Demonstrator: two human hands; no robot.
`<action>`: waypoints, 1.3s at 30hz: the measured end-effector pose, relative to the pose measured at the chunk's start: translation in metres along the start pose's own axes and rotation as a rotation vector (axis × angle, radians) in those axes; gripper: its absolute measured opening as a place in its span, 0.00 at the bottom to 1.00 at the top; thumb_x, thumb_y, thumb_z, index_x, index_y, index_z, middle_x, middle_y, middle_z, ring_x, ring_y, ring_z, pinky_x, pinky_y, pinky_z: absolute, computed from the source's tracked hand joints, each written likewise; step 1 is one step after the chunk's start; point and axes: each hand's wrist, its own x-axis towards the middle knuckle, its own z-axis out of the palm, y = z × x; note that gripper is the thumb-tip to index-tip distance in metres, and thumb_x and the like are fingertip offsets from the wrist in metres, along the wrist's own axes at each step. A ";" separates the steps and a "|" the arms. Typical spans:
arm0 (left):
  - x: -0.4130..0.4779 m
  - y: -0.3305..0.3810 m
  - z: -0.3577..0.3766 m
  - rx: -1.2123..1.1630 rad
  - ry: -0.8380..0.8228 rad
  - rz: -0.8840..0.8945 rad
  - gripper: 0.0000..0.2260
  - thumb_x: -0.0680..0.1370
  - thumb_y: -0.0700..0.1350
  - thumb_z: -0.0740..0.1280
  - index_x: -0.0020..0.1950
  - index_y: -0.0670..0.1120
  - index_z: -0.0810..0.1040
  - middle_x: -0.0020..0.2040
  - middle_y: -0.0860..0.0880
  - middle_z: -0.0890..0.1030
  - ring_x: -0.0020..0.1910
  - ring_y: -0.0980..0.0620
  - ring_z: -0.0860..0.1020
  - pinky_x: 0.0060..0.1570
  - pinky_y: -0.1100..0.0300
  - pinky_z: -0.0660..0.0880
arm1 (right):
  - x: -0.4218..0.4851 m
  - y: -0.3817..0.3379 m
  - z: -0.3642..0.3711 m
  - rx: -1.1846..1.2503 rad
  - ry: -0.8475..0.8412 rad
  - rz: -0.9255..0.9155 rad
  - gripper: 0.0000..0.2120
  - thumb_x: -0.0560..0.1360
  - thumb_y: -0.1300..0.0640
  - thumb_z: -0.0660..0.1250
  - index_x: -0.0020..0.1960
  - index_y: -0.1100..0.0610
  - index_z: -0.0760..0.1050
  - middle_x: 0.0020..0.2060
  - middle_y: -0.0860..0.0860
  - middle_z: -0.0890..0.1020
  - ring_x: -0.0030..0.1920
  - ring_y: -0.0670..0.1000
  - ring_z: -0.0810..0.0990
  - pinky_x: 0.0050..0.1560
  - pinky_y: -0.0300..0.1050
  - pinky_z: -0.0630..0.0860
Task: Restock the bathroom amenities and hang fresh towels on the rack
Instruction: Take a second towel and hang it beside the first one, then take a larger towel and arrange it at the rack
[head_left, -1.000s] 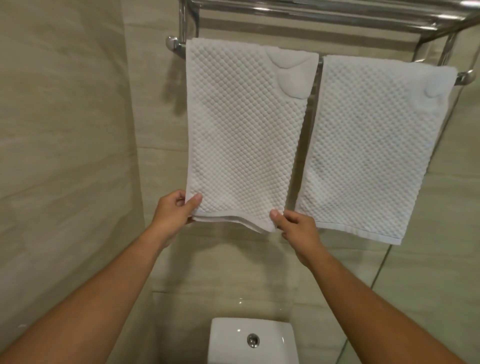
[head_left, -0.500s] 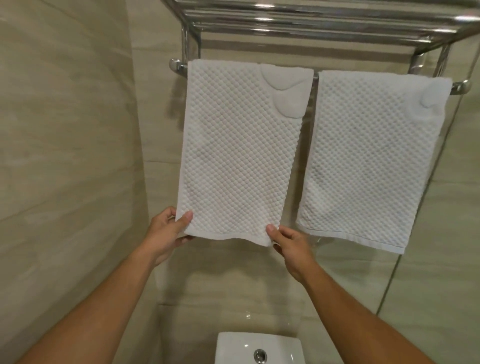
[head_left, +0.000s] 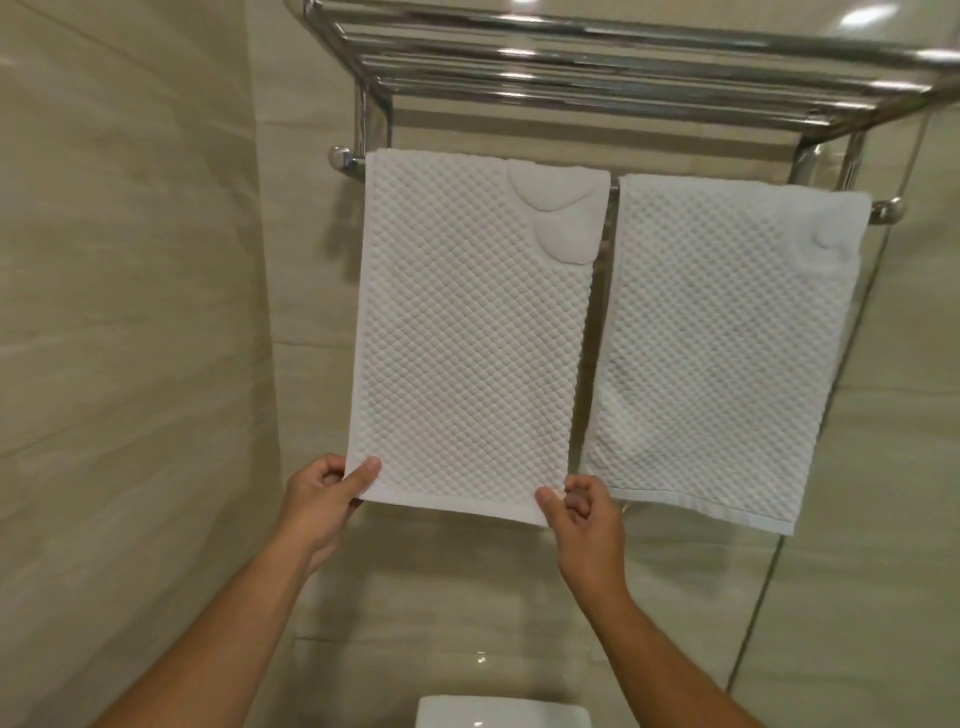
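Observation:
Two white waffle-weave towels hang side by side over the lower bar of a chrome towel rack (head_left: 613, 67) on the tiled wall. My left hand (head_left: 324, 499) pinches the bottom left corner of the left towel (head_left: 467, 338), thumb on the front. At that towel's bottom right corner my right hand (head_left: 582, 519) pinches the hem between thumb and fingers. The right towel (head_left: 722, 343) hangs free, its lower edge slanting down to the right.
A white toilet cistern (head_left: 501, 712) sits directly below at the bottom edge. Beige tiled walls close in on the left and behind. A glass panel edge (head_left: 769, 587) runs down on the right. The rack's upper shelf bars jut out overhead.
The view has tilted up, so the rack and towels sit lower in frame. Both hands stay on the left towel's bottom corners, and its lower edge now lies flatter and straighter.

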 end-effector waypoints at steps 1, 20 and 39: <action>-0.001 0.000 0.001 -0.021 -0.003 0.001 0.07 0.75 0.37 0.73 0.49 0.41 0.77 0.48 0.40 0.86 0.52 0.39 0.84 0.63 0.39 0.76 | -0.003 0.000 0.000 0.022 0.026 0.011 0.12 0.75 0.56 0.75 0.55 0.52 0.75 0.39 0.51 0.83 0.42 0.48 0.82 0.48 0.41 0.80; -0.030 -0.053 0.017 0.347 -0.068 -0.237 0.03 0.78 0.36 0.70 0.49 0.35 0.81 0.31 0.45 0.77 0.30 0.49 0.75 0.32 0.61 0.77 | -0.022 0.007 -0.054 -0.279 -0.055 0.231 0.08 0.75 0.62 0.73 0.38 0.54 0.83 0.33 0.51 0.86 0.37 0.49 0.86 0.48 0.46 0.81; -0.163 0.096 0.034 1.742 0.063 0.181 0.08 0.78 0.56 0.69 0.46 0.52 0.79 0.47 0.51 0.82 0.48 0.48 0.80 0.49 0.55 0.77 | 0.003 -0.116 0.020 -0.952 -0.944 -0.302 0.03 0.74 0.52 0.71 0.44 0.50 0.80 0.42 0.48 0.82 0.44 0.50 0.81 0.47 0.48 0.81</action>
